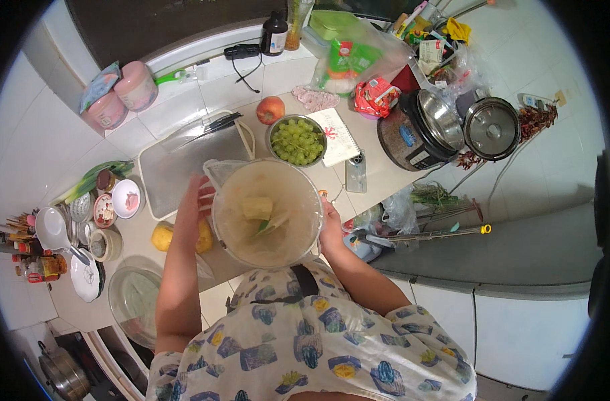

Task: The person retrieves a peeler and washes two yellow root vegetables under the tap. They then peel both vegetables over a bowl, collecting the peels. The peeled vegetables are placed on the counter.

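In front of my torso is a round waste bin point(290, 240) lined with a translucent plastic bag point(217, 173). Inside lie a pale yellow block-like scrap point(258, 208) and some green-and-white vegetable scraps point(271, 225). My right hand point(331, 225) grips the bin's right side, its fingers partly hidden behind the wall. At the left side, my left hand point(202, 195) has its fingers apart close to the bin and bag; whether the tips touch is unclear. Yellow potato-like vegetables point(203, 236) sit on the counter beneath my left forearm.
Ahead are a steel bowl of green grapes point(297, 141), an apple point(271, 110), a notebook point(339, 138) and a phone point(355, 173). A metal tray point(184, 165) holds a knife point(219, 123). Bowls point(126, 199) and a clear basin point(134, 295) stand left; an open electric cooker point(410, 135) stands right.
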Demonstrator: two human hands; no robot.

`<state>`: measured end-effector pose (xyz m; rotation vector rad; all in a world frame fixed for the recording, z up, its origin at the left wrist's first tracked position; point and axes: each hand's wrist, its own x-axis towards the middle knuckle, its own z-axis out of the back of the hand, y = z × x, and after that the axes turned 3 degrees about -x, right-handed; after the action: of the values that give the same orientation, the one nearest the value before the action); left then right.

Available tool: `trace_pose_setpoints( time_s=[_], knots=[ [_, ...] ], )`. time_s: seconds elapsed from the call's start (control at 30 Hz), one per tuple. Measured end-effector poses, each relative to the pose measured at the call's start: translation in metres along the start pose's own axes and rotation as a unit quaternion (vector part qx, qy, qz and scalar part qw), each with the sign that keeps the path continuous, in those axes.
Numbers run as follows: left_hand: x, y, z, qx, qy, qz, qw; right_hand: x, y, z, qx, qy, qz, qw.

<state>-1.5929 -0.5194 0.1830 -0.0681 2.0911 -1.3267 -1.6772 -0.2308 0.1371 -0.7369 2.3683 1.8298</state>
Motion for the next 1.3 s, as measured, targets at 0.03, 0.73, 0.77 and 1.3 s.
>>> trace_pose_setpoints(
  time_s=[0.03, 0.73, 0.77, 1.3],
  knots=[
    [0.003, -0.007, -0.004, 0.047, -0.024, -0.010, 0.999, 0.001, -0.002, 0.001, -0.028, -0.005, 0.021, 0.999],
    [0.024, 0.048, 0.005, 0.147, -0.025, -0.164, 0.975, -0.049, 0.015, -0.020, 0.053, -0.125, -0.161, 0.978],
    [0.019, 0.045, 0.004, 0.217, -0.058, -0.183, 0.957, -0.057, 0.029, -0.022, 0.081, -0.118, -0.203, 0.969],
    [-0.034, 0.078, 0.075, 0.277, -0.362, -0.234, 0.859, 0.046, -0.020, 0.076, -0.702, 0.037, 0.224, 0.675]
  ],
)
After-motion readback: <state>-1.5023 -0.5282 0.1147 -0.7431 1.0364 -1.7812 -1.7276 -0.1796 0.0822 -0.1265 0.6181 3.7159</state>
